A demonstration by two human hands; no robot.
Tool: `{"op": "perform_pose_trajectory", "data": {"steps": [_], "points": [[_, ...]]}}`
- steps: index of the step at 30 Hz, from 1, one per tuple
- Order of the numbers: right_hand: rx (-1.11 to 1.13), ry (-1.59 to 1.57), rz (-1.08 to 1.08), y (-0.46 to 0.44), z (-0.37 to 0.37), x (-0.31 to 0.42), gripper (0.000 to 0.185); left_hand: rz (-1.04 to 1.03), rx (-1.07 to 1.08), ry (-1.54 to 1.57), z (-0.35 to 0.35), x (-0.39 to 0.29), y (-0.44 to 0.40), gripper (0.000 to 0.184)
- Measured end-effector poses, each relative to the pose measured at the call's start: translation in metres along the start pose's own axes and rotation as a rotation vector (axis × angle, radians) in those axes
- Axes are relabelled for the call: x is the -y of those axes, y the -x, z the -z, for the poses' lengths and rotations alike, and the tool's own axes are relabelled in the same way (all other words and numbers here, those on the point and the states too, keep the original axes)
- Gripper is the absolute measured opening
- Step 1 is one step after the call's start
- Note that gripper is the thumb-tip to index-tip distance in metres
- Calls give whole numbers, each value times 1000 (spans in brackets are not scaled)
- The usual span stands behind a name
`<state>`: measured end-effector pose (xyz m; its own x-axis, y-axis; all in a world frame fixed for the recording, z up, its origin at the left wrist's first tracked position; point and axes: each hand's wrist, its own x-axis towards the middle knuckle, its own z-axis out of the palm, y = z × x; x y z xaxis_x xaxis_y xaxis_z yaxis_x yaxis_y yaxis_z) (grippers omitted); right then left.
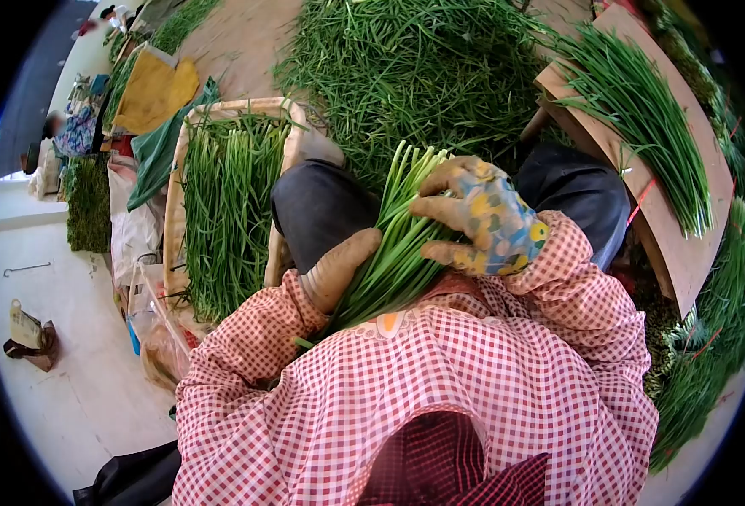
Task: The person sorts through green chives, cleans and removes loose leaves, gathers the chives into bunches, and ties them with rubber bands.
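2 hands (338, 268) (489, 221) @ stalk bunch (399, 232); most L fingers hidden.

Brown board (683, 268) — green stalks (652, 114) atop

One wide head view looks steeply down, close above the checked smock (440, 363).

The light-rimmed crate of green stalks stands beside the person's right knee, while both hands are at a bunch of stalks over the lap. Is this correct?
Not fully: the head view shows the light-rimmed crate of green stalks beside the left knee, not the right. The left hand and right hand are indeed at the bunch over the lap.
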<state>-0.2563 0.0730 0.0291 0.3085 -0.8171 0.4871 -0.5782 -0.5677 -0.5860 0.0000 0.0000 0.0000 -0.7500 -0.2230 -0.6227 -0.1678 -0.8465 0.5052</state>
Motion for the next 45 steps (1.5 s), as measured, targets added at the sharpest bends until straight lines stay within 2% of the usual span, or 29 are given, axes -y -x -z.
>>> {"op": "perform_pose_trajectory", "data": {"steps": [2, 5, 6, 7, 9, 10, 11, 13, 16, 17, 19, 23, 25, 26, 27, 29, 31, 33, 35, 37, 38, 40, 41, 42, 43, 45], "points": [[102, 111, -53, -2, -1, 4, 45, -12, -44, -15, -5, 0, -1, 41], [134, -60, 15, 1, -16, -12, 44, -37, -62, 39, -11, 1, 11, 44], [46, -106, 0, 1, -17, -8, 36, -36, -63, 40, -12, 2, 13, 44], [45, -92, 9, 1, -14, -12, 36, -58, -23, -11, -12, 0, 11, 45], [-454, -161, -198, 5, -2, -22, 26, -94, 26, -60, -15, 0, 10, 47], [-483, -119, -262, 8, 4, -33, 22, -84, -81, -71, -18, 0, 14, 49], [-457, -131, -279, 9, 8, -43, 25, -70, -188, -84, -21, 0, 16, 53], [-218, -291, -350, 6, 17, -54, 30, -61, -197, -110, -26, -3, 16, 53], [121, -150, -256, -8, 22, -45, 38, -49, -196, -117, -25, -4, 15, 54], [229, -179, -315, -12, 20, -44, 37, -41, -188, -99, -25, -2, 16, 54], [296, -172, -369, -23, 13, -51, 33, -44, -173, -118, -22, 1, 15, 54], [280, -286, -341, -22, -5, -76, 24, -32, -159, -123, -21, 0, 16, 62], [370, 45, -163, -36, 2, -69, 17, -24, -155, -122, -18, -1, 16, 67], [307, 9, -40, -41, -1, -80, 19, -20, -148, -120, -16, -2, 16, 72], [326, 2, -128, -48, 0, -82, 18, -17, -149, -118, -11, -1, 15, 72], [178, 205, -169, -54, 0, -95, 19, -73, -102, -171, -1, 3, 14, 84], [-57, 23, -613, -52, -12, -146, 21, -90, -107, -210, -1, 2, 16, 87], [-469, -23, -929, -46, 0, -161, 24, -105, -112, -249, -5, -1, 20, 90], [-340, -9, -1361, -33, 7, -170, 32, -58, -114, -220, -10, -6, 24, 91], [45, 107, -1427, 12, -49, -205, 48, -110, -154, -212, -7, -6, 33, 90], [151, -93, -1296, 41, -77, -222, 59, -161, -191, -195, -5, -6, 37, 88], [83, -706, -1254, 47, -87, -194, 79, -216, -209, -153, -1, -3, 39, 88], [-107, -1132, -1322, 28, -76, -152, 89, -258, -225, -112, 0, 0, 42, 88], [-105, -1366, -1171, 26, -71, -133, 98, -267, -222, -88, -1, -1, 42, 86], [-102, -1581, -1002, 27, -66, -117, 108, -281, -214, -78, -1, 0, 42, 86], [-220, -1760, -808, 28, -76, -75, 119, -306, -177, -7, 0, 0, 39, 83]]}}
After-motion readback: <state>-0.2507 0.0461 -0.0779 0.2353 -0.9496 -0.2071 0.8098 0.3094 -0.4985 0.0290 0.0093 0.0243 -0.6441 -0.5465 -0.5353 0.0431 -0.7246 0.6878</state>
